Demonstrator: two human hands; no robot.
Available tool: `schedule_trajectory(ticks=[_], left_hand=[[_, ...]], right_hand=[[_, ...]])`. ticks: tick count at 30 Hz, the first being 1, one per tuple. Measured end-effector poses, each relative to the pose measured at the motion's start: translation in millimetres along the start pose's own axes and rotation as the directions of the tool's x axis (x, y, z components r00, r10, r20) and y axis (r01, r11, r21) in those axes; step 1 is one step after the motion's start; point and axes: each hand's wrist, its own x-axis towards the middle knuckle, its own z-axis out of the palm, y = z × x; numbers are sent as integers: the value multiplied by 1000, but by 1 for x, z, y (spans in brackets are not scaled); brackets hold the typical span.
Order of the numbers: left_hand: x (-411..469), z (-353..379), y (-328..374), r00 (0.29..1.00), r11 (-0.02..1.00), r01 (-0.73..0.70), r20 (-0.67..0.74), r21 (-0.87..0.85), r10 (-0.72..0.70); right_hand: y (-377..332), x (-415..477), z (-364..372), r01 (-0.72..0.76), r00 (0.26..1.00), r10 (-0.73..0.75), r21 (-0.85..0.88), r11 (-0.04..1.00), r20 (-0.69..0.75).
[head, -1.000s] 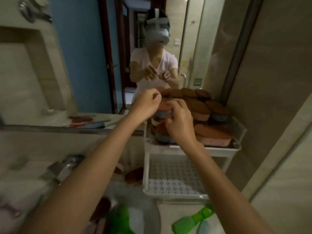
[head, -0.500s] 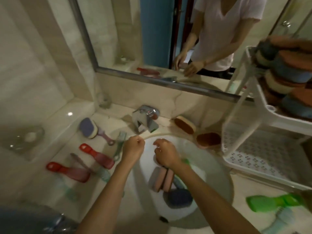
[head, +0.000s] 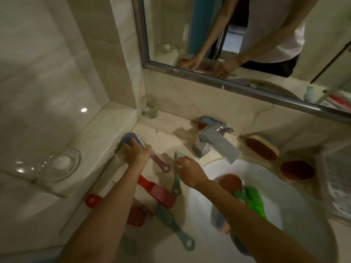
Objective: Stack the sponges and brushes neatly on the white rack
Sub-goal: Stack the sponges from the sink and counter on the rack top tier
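Purple-headed brush (head: pixel 131 139) lies far back on the tabletop (head: pixel 165 136), so your left grip (head: pixel 135 152) curls over its head to lift it; your right grip (head: pixel 188 168) pinches the slim teal brush (head: pixel 176 184). Both sit well apart from the white rack (head: pixel 336 168), far right.

Brushes (head: pixel 161 194) lie on the counter (head: pixel 167 141) left of the sink (head: pixel 284 186). The faucet (head: pixel 214 143) stands behind the sink, sponges (head: pixel 262 149) right of it.
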Motion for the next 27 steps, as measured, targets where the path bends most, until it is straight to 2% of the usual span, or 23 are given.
schedule_trajectory(ticks=[6,8,10,11,12,13,14,15,16,17,18,21,25,27], left_hand=[[19,1,4,993,999,39,-112,-11,-40],[18,-6,7,984,992,20,-174,-123,-42],[17,-11,15,978,944,-27,-204,-328,-43],[15,-14,22,983,872,-31,-171,-489,-61],[13,-17,31,993,739,-14,-95,-673,-67],[8,-21,41,998,550,61,44,-833,-44],[2,-24,52,975,360,193,220,-913,33],[-3,-24,61,928,218,316,349,-923,134],[-7,-24,67,884,143,394,417,-908,212],[-11,-22,74,863,115,421,437,-900,253],[-12,-18,79,856,108,430,443,-896,267],[-12,-2,93,828,110,491,502,-864,250],[-10,26,113,761,341,492,586,-801,279],[-8,33,119,757,383,480,593,-789,273]], right_hand=[[-14,27,-19,65,993,-69,-44,997,-99],[-16,32,-36,109,975,-109,-14,994,-192],[-15,35,-59,166,903,-139,33,985,-407],[-13,37,-74,171,853,-119,55,984,-509],[-8,37,-91,147,814,-72,84,986,-577],[0,37,-108,107,792,-12,119,987,-610],[12,38,-123,65,773,50,157,985,-633],[30,39,-137,17,749,121,202,979,-651],[51,40,-147,-31,726,196,253,967,-659],[72,41,-154,-94,714,273,298,950,-644],[91,42,-158,-164,726,328,311,936,-604],[136,47,-148,-350,836,399,196,916,-376],[154,69,-129,-394,880,408,105,913,-244],[152,76,-124,-352,916,348,14,936,-198]])
